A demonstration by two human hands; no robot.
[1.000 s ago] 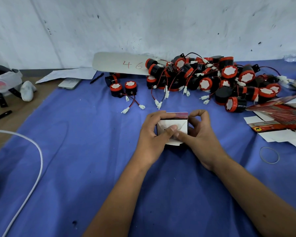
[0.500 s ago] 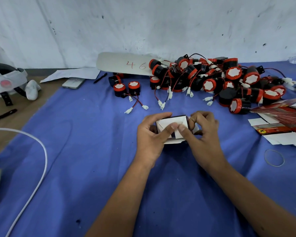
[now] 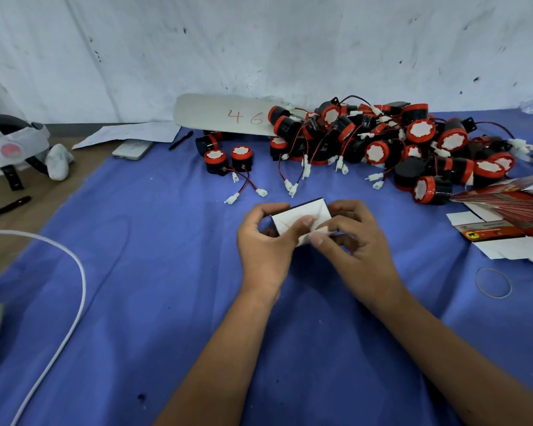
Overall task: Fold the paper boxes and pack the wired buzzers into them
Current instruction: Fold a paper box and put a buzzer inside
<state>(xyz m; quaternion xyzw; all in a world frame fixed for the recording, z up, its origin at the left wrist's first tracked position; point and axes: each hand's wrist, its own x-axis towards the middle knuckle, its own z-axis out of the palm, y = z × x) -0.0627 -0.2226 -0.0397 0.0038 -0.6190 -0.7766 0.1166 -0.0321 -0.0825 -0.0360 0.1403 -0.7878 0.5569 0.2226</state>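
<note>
1. The paper box (image 3: 302, 218) is held just above the blue worktop (image 3: 154, 272), white flaps facing the camera, between both hands.
2. The left hand (image 3: 263, 241) has its grip clamped on the box's left side, its thumb pressing across the white flap.
3. The right hand (image 3: 356, 238) grips the right side, thumb tip on the lower flap, fingers curled over the top edge.
4. Beyond the box lies a pile of wired buzzers (image 3: 391, 146), black with red rims, their white connectors trailing toward the hands; two buzzers (image 3: 228, 158) stand apart to the left.
5. A stack of flat boxes (image 3: 511, 210) lies at the right, a rubber band (image 3: 493, 282) near it.
6. A white cable (image 3: 71, 290) curves at the left.
</note>
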